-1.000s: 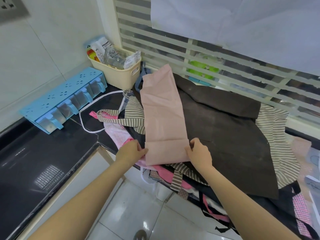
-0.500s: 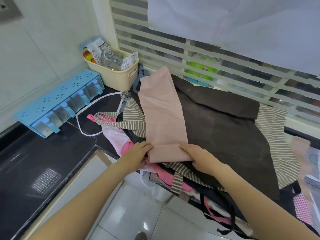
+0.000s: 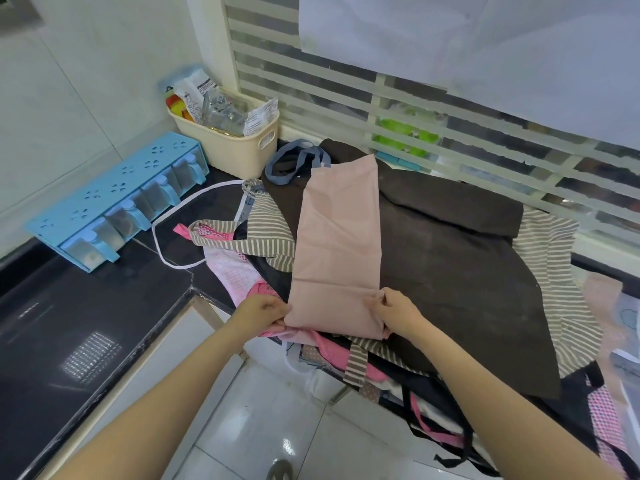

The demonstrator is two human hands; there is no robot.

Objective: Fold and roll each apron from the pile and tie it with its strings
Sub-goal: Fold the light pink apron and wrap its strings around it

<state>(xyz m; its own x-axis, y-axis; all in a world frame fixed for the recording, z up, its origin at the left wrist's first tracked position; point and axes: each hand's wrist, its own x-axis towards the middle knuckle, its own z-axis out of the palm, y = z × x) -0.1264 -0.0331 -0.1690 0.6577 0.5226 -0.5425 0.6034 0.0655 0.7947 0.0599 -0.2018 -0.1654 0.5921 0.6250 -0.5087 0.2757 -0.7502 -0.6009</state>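
A pale pink apron (image 3: 337, 237), folded into a long narrow strip, lies on top of the apron pile and runs away from me. Its near end is turned over into a first fold. My left hand (image 3: 261, 315) pinches the left corner of that fold, and my right hand (image 3: 394, 313) grips the right corner. Grey-blue strings (image 3: 294, 161) bunch at the strip's far end. Under it spreads a dark brown apron (image 3: 467, 258), with striped (image 3: 554, 271) and pink checked aprons (image 3: 232, 268) below.
A cream basket (image 3: 239, 147) of packets stands in the back corner. A blue spice rack (image 3: 114, 199) lines the left wall on the black counter (image 3: 86, 323). A white cord loop (image 3: 166, 251) lies beside the pile. Apron straps hang over the counter's front edge (image 3: 443, 431).
The strip's near end has been turned over away from me into a fold, and both hands have shifted onto the fold's corners. The camera view has dropped slightly.
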